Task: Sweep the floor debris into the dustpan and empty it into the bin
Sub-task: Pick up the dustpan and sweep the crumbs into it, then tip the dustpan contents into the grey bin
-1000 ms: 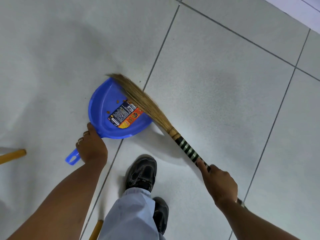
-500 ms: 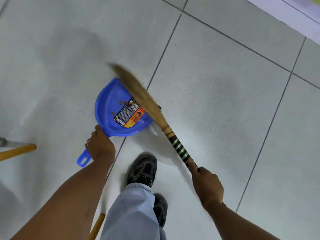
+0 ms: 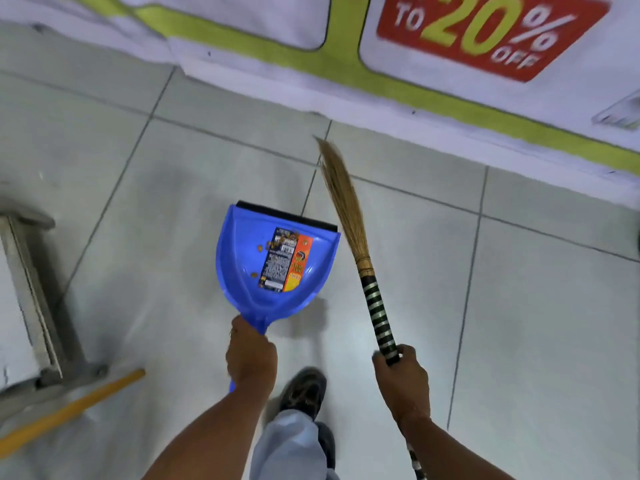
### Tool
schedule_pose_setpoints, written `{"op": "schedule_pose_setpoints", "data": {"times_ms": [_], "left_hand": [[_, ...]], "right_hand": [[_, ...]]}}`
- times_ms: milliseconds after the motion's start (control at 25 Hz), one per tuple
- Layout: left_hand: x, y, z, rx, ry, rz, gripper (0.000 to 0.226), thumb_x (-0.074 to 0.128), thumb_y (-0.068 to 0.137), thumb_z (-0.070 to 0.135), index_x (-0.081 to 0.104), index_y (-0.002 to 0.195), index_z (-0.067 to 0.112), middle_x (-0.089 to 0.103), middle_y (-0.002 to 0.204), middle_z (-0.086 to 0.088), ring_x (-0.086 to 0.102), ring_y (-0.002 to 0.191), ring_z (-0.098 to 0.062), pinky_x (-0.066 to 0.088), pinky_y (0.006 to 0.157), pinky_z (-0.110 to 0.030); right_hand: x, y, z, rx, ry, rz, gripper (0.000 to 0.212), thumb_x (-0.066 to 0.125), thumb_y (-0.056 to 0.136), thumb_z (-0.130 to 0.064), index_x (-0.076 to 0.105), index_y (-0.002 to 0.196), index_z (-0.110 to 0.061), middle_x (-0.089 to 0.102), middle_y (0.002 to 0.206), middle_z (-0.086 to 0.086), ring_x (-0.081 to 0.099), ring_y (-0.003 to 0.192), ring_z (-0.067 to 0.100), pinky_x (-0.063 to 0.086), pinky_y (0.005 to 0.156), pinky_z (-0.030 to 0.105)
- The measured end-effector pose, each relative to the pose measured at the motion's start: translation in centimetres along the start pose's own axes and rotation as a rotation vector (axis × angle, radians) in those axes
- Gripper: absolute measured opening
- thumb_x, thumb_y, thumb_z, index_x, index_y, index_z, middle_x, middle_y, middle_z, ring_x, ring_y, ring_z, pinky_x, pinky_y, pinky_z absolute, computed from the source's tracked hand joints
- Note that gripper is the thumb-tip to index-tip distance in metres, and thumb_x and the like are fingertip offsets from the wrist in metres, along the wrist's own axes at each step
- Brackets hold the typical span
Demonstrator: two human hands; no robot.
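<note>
Gripping the blue dustpan [image 3: 239,271] by its handle with left hand [image 3: 251,355], wrapper [image 3: 286,259] and crumbs inside; right hand [image 3: 401,374] clenched round broom [image 3: 367,271], just right of pan.

Pale grey square floor tiles [image 3: 547,306] with dark grout lines, white banner [image 3: 277,64] along the far edge with lime-green bands and a red panel [image 3: 485,32] reading "to 20% off", grey metal frame [image 3: 38,299] at left, yellow-orange pole [image 3: 69,410] lying beside it
</note>
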State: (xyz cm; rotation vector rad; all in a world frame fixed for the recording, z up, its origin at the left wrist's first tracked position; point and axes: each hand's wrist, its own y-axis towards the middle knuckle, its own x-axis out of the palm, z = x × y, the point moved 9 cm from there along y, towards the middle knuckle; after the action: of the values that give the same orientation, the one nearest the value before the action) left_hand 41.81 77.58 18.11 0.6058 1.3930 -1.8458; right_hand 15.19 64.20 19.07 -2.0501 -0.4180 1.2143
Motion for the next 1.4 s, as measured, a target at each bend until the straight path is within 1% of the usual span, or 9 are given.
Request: {"op": "schedule_pose_setpoints", "data": {"times_ms": [80,120,200,360,480,720,880,1080,1400], "left_hand": [[-3.2,-4.2,3.4,0.031,-0.005,-0.031,0.036,0.056,0.084,0.001,0.043,0.117,0.0,0.058,0.117,-0.022,0.057,0.107,-0.043,0.045,0.087,-0.046],[-4.9,-6.3,5.2,0.056,-0.003,-0.043,0.035,0.056,0.084,0.001,0.043,0.116,0.0,0.058,0.116,-0.022,0.057,0.106,-0.043,0.045,0.086,-0.046],[-8.5,-10.9,9.6,0.125,0.023,-0.057,0.033,0.055,0.082,0.0,0.044,0.114,-0.001,0.059,0.114,-0.024,0.057,0.105,-0.044,0.045,0.086,-0.047],[-11.8,-17.9,17.9,0.291,0.136,-0.071,0.04,0.059,0.082,0.007,0.042,0.117,-0.001,0.059,0.117,-0.024,0.056,0.108,-0.044,0.046,0.087,-0.047],[-10.9,-22.3,24.1,0.391,0.162,-0.098,0.042,0.058,0.082,0.007,0.041,0.12,-0.001,0.058,0.119,-0.023,0.055,0.11,-0.043,0.045,0.089,-0.046],[-3.5,-32.1,35.4,0.531,0.166,-0.127,0.043,0.058,0.081,0.003,0.039,0.12,-0.004,0.057,0.119,-0.024,0.054,0.111,-0.043,0.044,0.09,-0.044],[4.4,-40.8,41.5,0.602,0.16,-0.154,0.045,0.059,0.08,0.0,0.039,0.12,-0.007,0.057,0.117,-0.027,0.055,0.11,-0.043,0.043,0.09,-0.043],[14.3,-49.2,48.1,0.665,0.197,-0.242,0.043,0.06,0.082,0.004,0.04,0.119,-0.006,0.057,0.117,-0.026,0.055,0.108,-0.042,0.043,0.089,-0.043],[28.9,-55.9,61.0,0.804,0.316,-0.303,0.038,0.06,0.082,0.004,0.043,0.116,-0.001,0.059,0.115,-0.021,0.056,0.106,-0.041,0.044,0.084,-0.041]], "right_hand": [[-5.7,-2.9,-2.4,-0.041,-0.031,0.002,0.034,0.061,0.082,-0.018,0.044,0.111,-0.013,0.063,0.096,0.008,0.056,0.078,0.024,0.042,0.066,0.029],[-8.6,-4.2,-3.5,-0.065,-0.063,0.018,0.037,0.062,0.08,-0.014,0.043,0.111,-0.013,0.063,0.102,0.01,0.056,0.08,0.026,0.041,0.068,0.028],[-15.9,-7.3,-4.3,-0.048,-0.099,0.098,0.041,0.061,0.08,-0.016,0.046,0.118,-0.013,0.065,0.106,0.015,0.06,0.088,0.032,0.044,0.072,0.03],[-24.8,-10.8,-6.1,-0.063,-0.238,0.172,0.045,0.05,0.088,-0.022,0.043,0.132,-0.025,0.065,0.112,0.012,0.062,0.101,0.036,0.048,0.08,0.035],[-29.4,-10.3,-6.1,-0.058,-0.134,0.222,0.047,0.048,0.089,-0.015,0.047,0.135,-0.022,0.062,0.117,0.013,0.061,0.105,0.035,0.05,0.085,0.038],[-42.3,-7.2,1.7,0.085,0.081,0.31,0.041,0.048,0.089,-0.011,0.057,0.128,-0.021,0.065,0.115,0.014,0.062,0.106,0.035,0.05,0.083,0.034],[-52.9,-5.0,10.4,0.168,0.069,0.36,0.037,0.048,0.089,-0.012,0.061,0.123,-0.019,0.065,0.113,0.015,0.062,0.104,0.033,0.05,0.083,0.033],[-62.7,-1.5,18.2,0.231,0.031,0.385,0.034,0.051,0.09,-0.014,0.063,0.122,-0.016,0.065,0.114,0.013,0.063,0.105,0.032,0.052,0.083,0.034],[-73.0,9.9,27.4,0.294,0.039,0.273,0.034,0.05,0.085,-0.014,0.066,0.116,-0.017,0.065,0.109,0.013,0.064,0.101,0.033,0.052,0.079,0.033]]}}
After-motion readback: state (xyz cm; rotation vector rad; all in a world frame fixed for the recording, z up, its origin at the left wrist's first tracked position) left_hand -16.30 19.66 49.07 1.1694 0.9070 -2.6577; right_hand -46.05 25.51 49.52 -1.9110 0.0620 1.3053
